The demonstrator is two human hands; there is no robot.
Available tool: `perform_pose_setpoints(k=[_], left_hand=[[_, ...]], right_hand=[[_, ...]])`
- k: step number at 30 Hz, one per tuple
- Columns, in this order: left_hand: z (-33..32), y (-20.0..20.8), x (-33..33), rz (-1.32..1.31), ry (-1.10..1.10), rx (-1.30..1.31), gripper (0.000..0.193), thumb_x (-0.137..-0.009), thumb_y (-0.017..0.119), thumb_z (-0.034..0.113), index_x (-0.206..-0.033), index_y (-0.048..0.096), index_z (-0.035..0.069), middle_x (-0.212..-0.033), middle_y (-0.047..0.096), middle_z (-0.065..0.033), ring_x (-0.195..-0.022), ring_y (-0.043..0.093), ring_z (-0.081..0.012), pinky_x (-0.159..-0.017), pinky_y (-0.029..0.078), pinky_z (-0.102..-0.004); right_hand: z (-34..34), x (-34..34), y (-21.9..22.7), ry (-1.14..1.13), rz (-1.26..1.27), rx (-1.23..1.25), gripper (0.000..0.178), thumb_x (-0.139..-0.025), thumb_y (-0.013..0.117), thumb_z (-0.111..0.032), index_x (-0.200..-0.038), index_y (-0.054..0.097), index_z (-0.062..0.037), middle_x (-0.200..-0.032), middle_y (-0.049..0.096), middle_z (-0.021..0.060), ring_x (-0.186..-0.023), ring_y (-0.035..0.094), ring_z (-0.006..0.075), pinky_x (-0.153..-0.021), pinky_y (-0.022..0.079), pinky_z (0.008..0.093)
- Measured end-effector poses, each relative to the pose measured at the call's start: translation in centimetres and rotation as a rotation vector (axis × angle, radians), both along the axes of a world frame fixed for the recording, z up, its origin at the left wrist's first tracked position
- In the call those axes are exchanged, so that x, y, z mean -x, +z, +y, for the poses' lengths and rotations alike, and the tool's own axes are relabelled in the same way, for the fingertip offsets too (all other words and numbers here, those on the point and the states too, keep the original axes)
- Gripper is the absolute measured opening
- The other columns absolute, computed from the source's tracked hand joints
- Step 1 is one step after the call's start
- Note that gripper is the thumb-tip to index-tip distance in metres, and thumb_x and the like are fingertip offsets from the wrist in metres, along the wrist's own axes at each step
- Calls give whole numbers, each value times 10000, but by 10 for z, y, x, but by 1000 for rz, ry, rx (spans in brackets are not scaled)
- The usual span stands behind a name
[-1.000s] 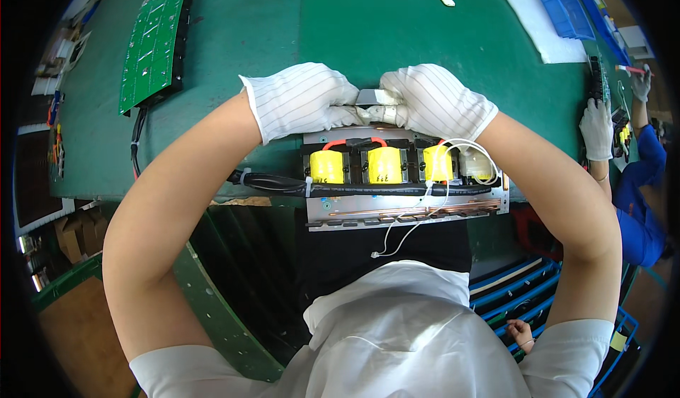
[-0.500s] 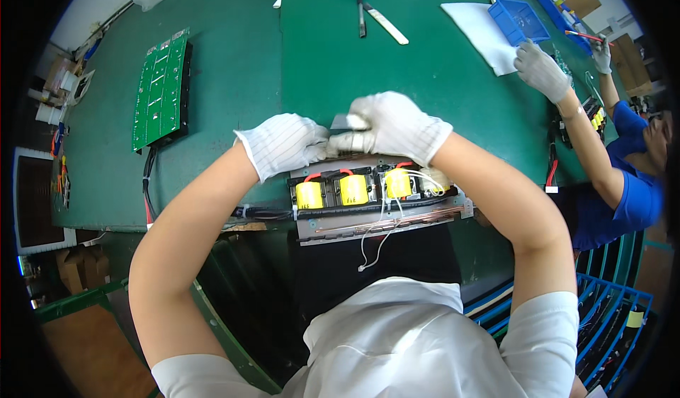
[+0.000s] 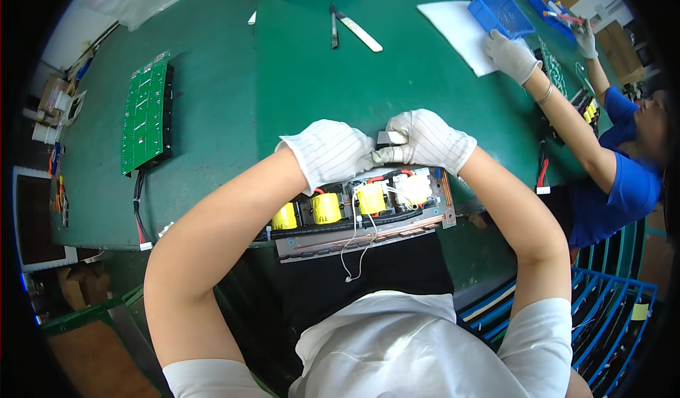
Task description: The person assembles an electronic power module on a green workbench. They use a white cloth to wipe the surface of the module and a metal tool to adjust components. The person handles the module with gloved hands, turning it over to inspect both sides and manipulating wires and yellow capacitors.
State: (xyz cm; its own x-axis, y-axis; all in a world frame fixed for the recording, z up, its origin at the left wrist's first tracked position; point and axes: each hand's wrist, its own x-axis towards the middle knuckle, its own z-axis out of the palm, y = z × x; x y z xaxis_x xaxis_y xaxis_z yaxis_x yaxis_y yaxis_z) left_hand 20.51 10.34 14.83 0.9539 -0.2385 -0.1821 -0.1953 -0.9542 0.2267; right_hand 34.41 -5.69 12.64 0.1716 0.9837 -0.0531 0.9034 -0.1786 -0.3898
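In front of me, at the near edge of the green bench, lies a long metal-plated electronic assembly (image 3: 361, 242) with a row of yellow-wrapped coils (image 3: 326, 209). Black cables run along it, and thin white wires (image 3: 345, 260) hang over its near side. At its far edge, my gloved right hand (image 3: 427, 141) is closed on a small grey rectangular piece (image 3: 391, 137). My gloved left hand (image 3: 329, 154) is beside it, fingertips pinched together close to the right fingers. What the left fingers grip is hidden.
A green circuit board (image 3: 145, 118) with trailing leads lies left. A white-handled blade (image 3: 361, 33) and a dark pen-like tool (image 3: 334, 26) lie ahead. At right, a co-worker's gloved hand (image 3: 511, 57) is near a blue bin (image 3: 500, 15). A blue rack (image 3: 609, 313) stands lower right.
Both my hands have moved right along the assembly's far edge, uncovering the white part near its right end. The view has shifted slightly. The grey piece stays in my right hand.
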Motion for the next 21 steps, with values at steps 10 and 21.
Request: perform_pose_setpoints(k=[10,21], left_hand=[[-7,-7,1,-23,65,-3,205,-821,563,215,-806,608,15,-723,632,-157,-666,637,-345,-609,519,-433],[0,-15,-3,11,95,128,234,-824,557,212,-805,602,-17,-734,617,-200,-687,617,-379,-636,502,-453]], right_hand=[[-6,4,-17,-38,-101,-226,604,-781,589,-643,-691,580,-46,-615,577,131,-600,598,338,-544,465,413],[-4,0,-18,-73,-98,-127,545,-821,558,-598,-757,562,-57,-691,603,148,-666,603,360,-576,473,435]])
